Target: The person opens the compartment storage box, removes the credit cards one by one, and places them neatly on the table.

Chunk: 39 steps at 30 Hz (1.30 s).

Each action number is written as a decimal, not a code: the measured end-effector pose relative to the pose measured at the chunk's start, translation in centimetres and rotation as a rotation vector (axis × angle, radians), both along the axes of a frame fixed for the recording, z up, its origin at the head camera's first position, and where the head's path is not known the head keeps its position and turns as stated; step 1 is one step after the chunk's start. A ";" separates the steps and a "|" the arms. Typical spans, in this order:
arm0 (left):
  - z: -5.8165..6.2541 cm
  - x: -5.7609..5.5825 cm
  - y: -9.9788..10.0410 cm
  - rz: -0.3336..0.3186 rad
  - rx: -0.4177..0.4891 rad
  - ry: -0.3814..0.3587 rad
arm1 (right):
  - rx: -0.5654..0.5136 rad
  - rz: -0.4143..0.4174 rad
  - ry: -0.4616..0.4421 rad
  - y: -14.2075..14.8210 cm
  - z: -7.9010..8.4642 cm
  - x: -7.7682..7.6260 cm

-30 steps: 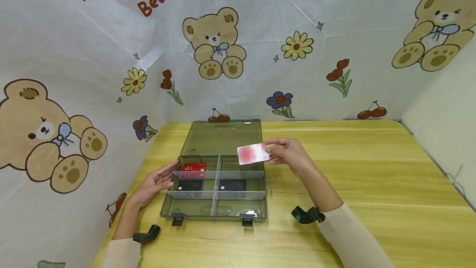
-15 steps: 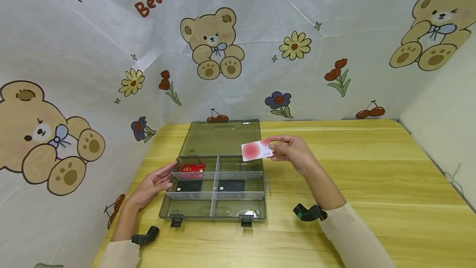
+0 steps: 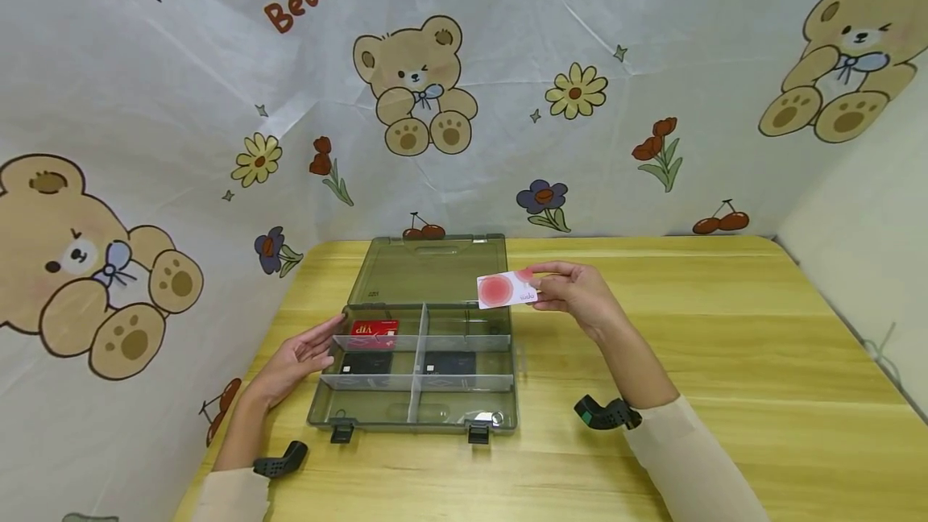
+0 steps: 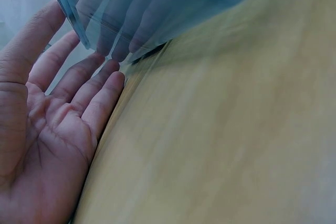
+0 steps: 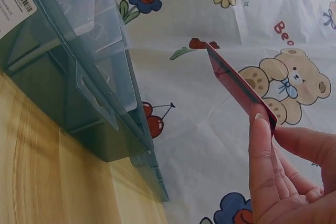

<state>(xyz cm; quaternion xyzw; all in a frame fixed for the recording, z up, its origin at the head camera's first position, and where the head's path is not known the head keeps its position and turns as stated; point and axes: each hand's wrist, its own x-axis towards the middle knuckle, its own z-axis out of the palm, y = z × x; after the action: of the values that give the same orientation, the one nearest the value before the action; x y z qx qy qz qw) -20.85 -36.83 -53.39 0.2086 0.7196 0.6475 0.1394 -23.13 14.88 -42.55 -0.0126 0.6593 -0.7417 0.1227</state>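
Note:
My right hand (image 3: 582, 296) pinches one end of a white card with a pink circle (image 3: 497, 290) between thumb and fingers. In the head view the card overlaps the back right of a smoky green plastic divider box (image 3: 366, 407). The right wrist view catches the card (image 5: 233, 81) nearly edge-on, raised beside the box. Fingers extended, my left hand (image 3: 292, 365) rests at the box's left side; the left wrist view has its fingertips (image 4: 114, 80) right at the box wall. A red VIP card (image 3: 374, 332) lies in the back left compartment.
Dark cards (image 3: 367, 362) lie in both middle compartments. The box lid (image 3: 431, 272) is laid back toward the bear-print cloth (image 3: 493, 87). Two latches (image 3: 478, 433) stick out at the front. Wooden tabletop (image 3: 725, 345) stretches to the right, ending at a pale wall (image 3: 863, 264).
The right hand has drawn the pink-circle card a little to the right and up, and the card's glare has faded. The left hand stays at the box's side.

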 end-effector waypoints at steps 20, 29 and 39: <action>0.0 -0.1 -0.1 0.008 -0.005 -0.001 | 0.002 -0.013 0.001 0.6 0.0 -0.3; -0.1 0.0 0.0 0.009 -0.006 -0.004 | -0.006 -0.020 0.010 1.2 0.0 -0.4; 0.0 0.0 0.1 0.015 -0.005 -0.010 | -0.004 -0.032 0.007 1.9 -0.1 -0.7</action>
<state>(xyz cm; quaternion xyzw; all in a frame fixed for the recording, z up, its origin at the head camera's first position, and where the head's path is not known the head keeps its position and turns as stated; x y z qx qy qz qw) -20.87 -36.71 -53.39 0.1999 0.7221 0.6476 0.1386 -23.87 16.77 -42.66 -0.0049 0.6582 -0.7451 0.1081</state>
